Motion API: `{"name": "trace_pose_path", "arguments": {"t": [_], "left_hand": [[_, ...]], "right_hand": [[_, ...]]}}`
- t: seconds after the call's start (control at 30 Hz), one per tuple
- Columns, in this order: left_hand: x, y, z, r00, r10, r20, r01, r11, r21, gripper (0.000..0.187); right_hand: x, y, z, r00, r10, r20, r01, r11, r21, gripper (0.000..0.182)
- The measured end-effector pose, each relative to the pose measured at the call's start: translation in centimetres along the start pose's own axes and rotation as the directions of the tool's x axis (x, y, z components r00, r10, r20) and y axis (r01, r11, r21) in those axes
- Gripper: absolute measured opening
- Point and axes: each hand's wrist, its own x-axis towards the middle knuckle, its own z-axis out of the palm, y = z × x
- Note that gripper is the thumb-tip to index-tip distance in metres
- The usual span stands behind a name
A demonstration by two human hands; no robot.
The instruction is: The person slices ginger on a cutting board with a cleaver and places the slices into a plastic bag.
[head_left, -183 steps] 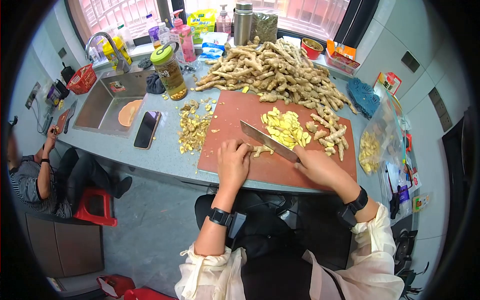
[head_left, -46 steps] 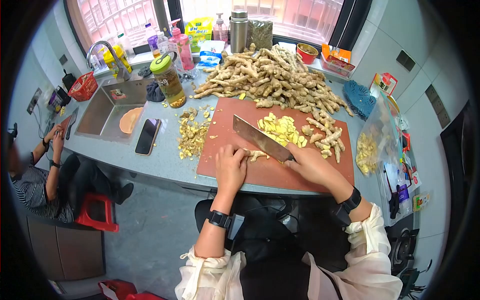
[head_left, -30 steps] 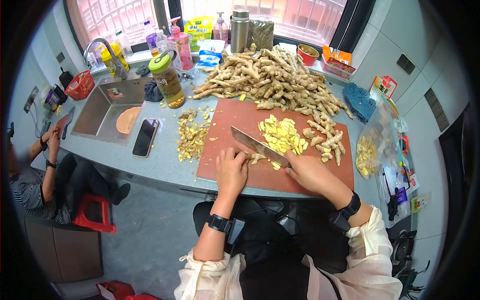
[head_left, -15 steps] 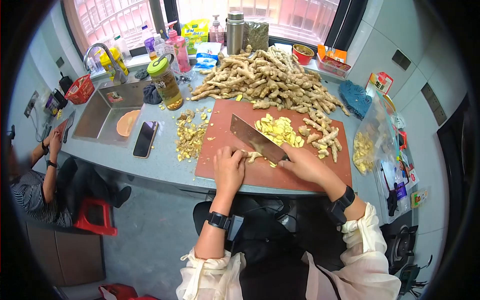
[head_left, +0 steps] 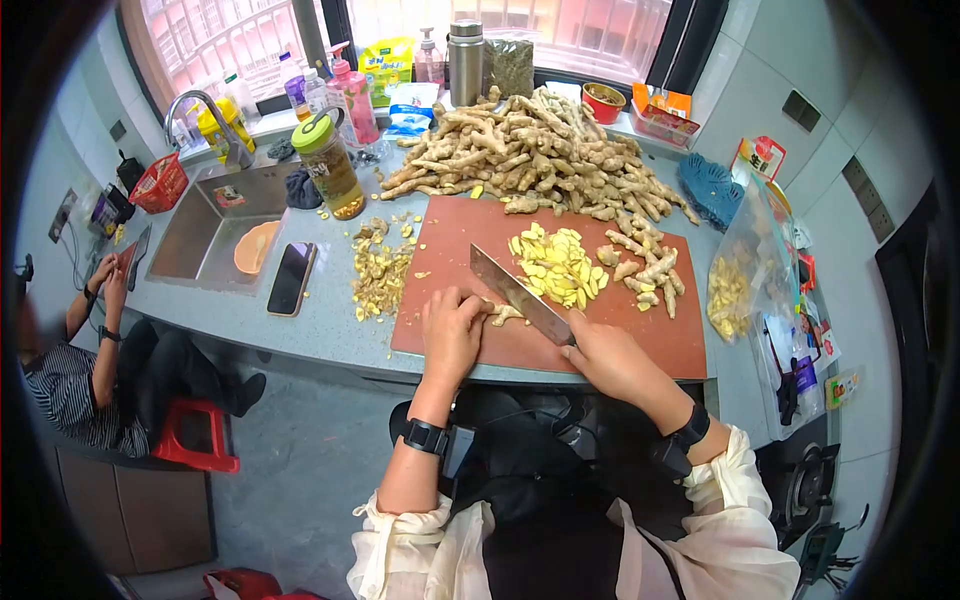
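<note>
Bench (head_left: pixel 330 325): grey stone top along a window, carrying all items below.

Sink (head_left: pixel 205 215): steel basin set in the bench at the far left, an orange dish inside it.

Cutting board (head_left: pixel 620 335): reddish-brown, rectangular, at the bench's near edge, directly before the person.

Raw ginger heap (head_left: pixel 530 150): large pile of unpeeled roots, behind the board and touching its far edge.

Plastic bag (head_left: pixel 745 275): clear, standing right of the board, holding yellow ginger pieces.

Peel scraps (head_left: pixel 378 275): loose heap on the bench just left of the board.

Sliced ginger (head_left: pixel 558 265): pale yellow pile at the board's centre, just beyond the blade; a few whole knobs (head_left: pixel 650 270) lie to its right.

Jar (head_left: pixel 328 165): green-lidded, amber contents, between sink and heap.

Cleaver (head_left: pixel 518 295): broad blade slanting up-left across the board, edge down beside the ginger piece (contact with the board cannot be told).

Phone (head_left: pixel 292 278): dark, face up, between sink and peel scraps.

Right hand (head_left: pixel 605 355): grip closed round the cleaver handle, at the board's near edge.

Left hand (head_left: pixel 452 330): fingers curled, grip pinning the ginger piece to the board.

Ginger piece (head_left: pixel 505 315): small peeled knob, protruding right from the left fingertips, lying just at the blade.
</note>
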Motion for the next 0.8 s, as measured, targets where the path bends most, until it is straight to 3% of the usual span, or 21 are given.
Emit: {"name": "trace_pose_path", "arguments": {"t": [0.37,0.53,0.63,0.8], "left_hand": [[-0.1,0.1,-0.1,1.0,-0.017,0.002,0.017,1.0,-0.016,0.01],[0.0,0.3,-0.1,1.0,-0.009,0.006,0.009,1.0,-0.017,0.009],[-0.2,0.3,-0.3,1.0,0.01,-0.001,-0.01,1.0,0.013,0.013],[-0.3,0.5,-0.1,1.0,-0.019,0.003,0.019,0.999,0.045,0.004]], "right_hand": [[1.1,-1.0,-1.1,0.994,0.05,0.1,-0.038,0.992,-0.118,0.024],[2.5,-0.9,1.4,0.999,0.011,-0.032,-0.012,0.999,-0.031,0.023],[4.4,-1.1,2.6,0.999,-0.023,-0.046,0.021,0.999,-0.044,0.024],[3.0,-0.8,1.3,1.0,-0.008,-0.015,0.007,0.999,-0.039,0.022]]}}
